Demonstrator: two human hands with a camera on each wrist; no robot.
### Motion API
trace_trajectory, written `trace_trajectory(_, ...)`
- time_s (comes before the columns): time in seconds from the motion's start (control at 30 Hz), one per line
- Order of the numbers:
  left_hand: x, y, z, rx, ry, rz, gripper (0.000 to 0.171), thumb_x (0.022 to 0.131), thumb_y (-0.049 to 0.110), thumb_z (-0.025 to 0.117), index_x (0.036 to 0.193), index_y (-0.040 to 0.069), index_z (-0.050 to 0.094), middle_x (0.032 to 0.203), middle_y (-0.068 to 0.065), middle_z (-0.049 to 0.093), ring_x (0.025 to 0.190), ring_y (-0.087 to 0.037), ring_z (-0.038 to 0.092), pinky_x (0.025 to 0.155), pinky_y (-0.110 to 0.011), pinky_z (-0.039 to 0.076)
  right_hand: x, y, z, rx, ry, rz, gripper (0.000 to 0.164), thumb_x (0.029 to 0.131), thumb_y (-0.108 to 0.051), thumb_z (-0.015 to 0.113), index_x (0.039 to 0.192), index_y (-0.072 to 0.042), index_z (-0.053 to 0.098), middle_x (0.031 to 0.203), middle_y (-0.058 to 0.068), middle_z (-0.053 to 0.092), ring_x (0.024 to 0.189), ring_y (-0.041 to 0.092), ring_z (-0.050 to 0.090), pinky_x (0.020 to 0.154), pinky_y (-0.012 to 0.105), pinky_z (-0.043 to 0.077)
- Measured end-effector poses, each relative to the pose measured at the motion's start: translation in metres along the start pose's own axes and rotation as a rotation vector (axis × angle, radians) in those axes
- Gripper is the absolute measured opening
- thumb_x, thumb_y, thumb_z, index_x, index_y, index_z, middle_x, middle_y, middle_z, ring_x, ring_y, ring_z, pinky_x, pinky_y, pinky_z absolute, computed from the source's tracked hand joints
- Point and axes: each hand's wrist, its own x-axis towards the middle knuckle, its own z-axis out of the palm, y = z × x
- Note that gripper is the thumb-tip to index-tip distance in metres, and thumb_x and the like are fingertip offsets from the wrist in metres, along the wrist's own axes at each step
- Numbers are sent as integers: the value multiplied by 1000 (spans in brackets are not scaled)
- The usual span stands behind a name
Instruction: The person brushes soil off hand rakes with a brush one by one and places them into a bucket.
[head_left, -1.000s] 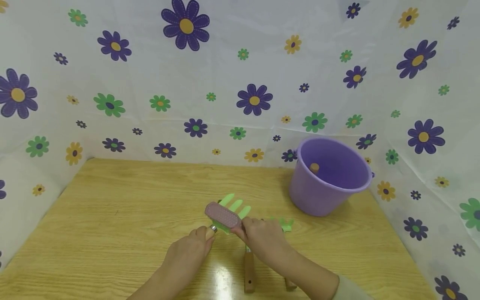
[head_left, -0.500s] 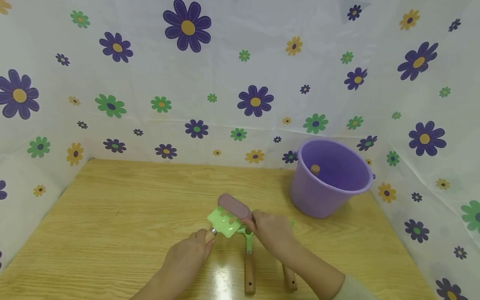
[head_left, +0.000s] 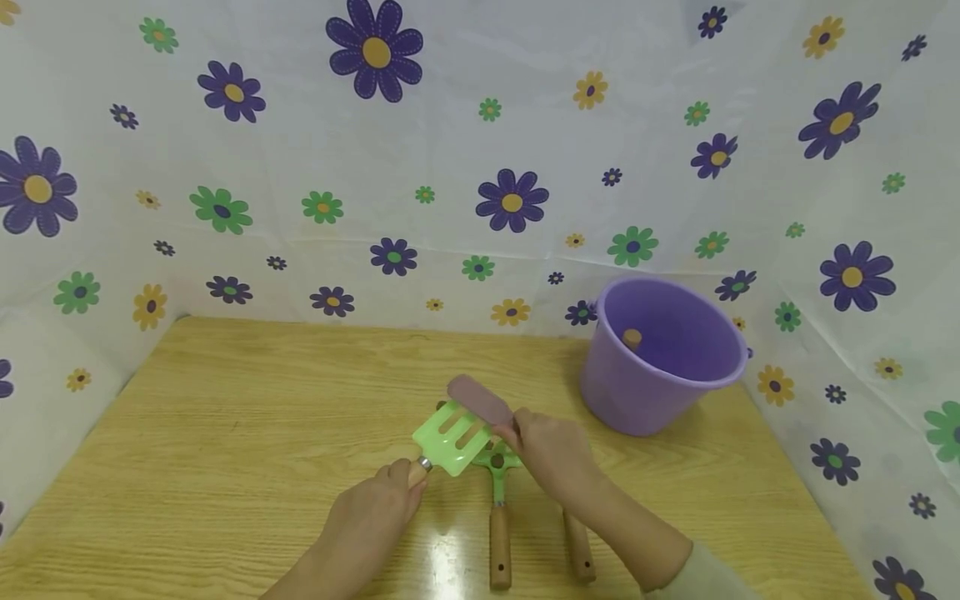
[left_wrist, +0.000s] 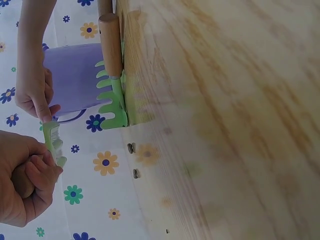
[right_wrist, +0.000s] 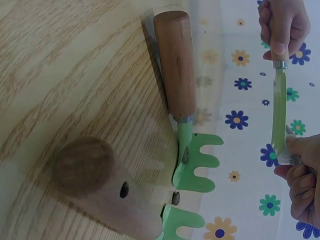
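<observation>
My left hand (head_left: 372, 508) grips the wooden handle of a green hand fork (head_left: 442, 437), its broad tines pointing up and to the right. In my right hand (head_left: 557, 454) is a mauve brush (head_left: 480, 400), which lies across the tine tips in the head view. Pale bristles (right_wrist: 286, 158) show at the fork's end in the right wrist view. Beneath the hands, a green rake (head_left: 498, 479) with a wooden handle lies on the table. A second rake's handle (head_left: 579, 546) shows beside it; my right hand hides its head in the head view.
A purple bucket (head_left: 630, 400) stands at the back right, with a wooden handle end (head_left: 632, 338) showing inside. Small dark lumps (left_wrist: 131, 148) lie on the wooden table (head_left: 262, 433). A flowered white sheet (head_left: 442, 150) hangs behind and at both sides.
The brush has moved up and to the right, from over the fork's base to its tine tips, uncovering the green head. My left hand has stayed nearly still.
</observation>
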Motion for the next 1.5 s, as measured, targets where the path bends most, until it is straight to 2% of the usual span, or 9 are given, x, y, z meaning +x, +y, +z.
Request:
trace_trajectory(0.47, -3, -4, 5, 60, 31, 47, 35, 99, 28, 50, 78, 1, 50, 54, 1, 38, 39, -4, 29, 29, -16, 28, -1, 15, 7, 27, -54, 90, 42, 91, -43, 57, 67, -9, 59, 45, -5, 44, 35, 7, 35, 30, 18, 28)
trace_trajectory(0.6, -4, -5, 5, 69, 11, 30, 30, 92, 24, 61, 78, 0, 50, 54, 0, 38, 39, -5, 30, 29, -16, 29, -2, 18, 7, 2, -36, 106, 43, 91, -44, 57, 67, -8, 59, 44, -3, 44, 34, 10, 39, 29, 22, 33)
trace_trajectory(0.67, -4, -4, 3, 9, -36, -12, 28, 88, 21, 67, 79, 1, 50, 56, 0, 40, 40, -5, 32, 30, -16, 29, -2, 20, 6, -9, -39, 124, 43, 91, -44, 57, 67, -8, 59, 44, -2, 43, 34, 11, 39, 29, 23, 34)
trace_trajectory(0.9, -1, -1, -5, -458, -353, -348, 18, 93, 19, 60, 85, 3, 56, 57, 3, 39, 45, -8, 35, 37, -18, 31, 1, 26, -2, 1, -10, 172, 42, 89, -41, 61, 64, -9, 54, 44, -1, 40, 35, 11, 36, 30, 24, 31)
trace_trajectory(1.0, -1, -2, -5, -613, -419, -468, 23, 92, 25, 61, 88, 3, 59, 59, 2, 43, 48, -10, 38, 40, -20, 34, 2, 28, -4, 6, 36, 166, 42, 88, -41, 63, 64, -8, 53, 44, -1, 40, 35, 12, 38, 30, 25, 33)
trace_trajectory(1.13, -2, -10, 1, -829, -486, -529, 37, 91, 37, 61, 82, 1, 60, 57, 2, 45, 47, -9, 39, 40, -18, 34, 6, 28, -10, 32, 48, 167, 41, 89, -40, 62, 64, -9, 52, 46, -1, 41, 36, 12, 40, 30, 26, 35)
trace_trajectory(1.3, -1, -24, 4, -1324, -665, -650, 50, 95, 44, 53, 92, -6, 57, 57, 6, 42, 44, -3, 32, 38, -12, 28, 7, 27, -16, 60, 32, 172, 39, 89, -38, 63, 67, -8, 55, 47, -2, 42, 37, 12, 40, 30, 25, 35)
trace_trajectory(1.4, -1, -31, 0, -1639, -748, -736, 49, 96, 45, 50, 101, -3, 54, 61, 9, 41, 45, 2, 30, 38, -9, 26, 7, 24, -21, 83, 19, 172, 38, 89, -38, 63, 68, -7, 56, 48, -2, 43, 37, 10, 39, 31, 23, 34)
trace_trajectory(1.5, -2, -36, -2, -1975, -824, -724, 37, 100, 41, 44, 97, 5, 53, 63, 12, 43, 45, 6, 35, 38, -6, 26, 5, 20, -27, 96, 21, 155, 36, 89, -37, 63, 69, -7, 57, 49, -2, 44, 38, 9, 38, 32, 21, 33)
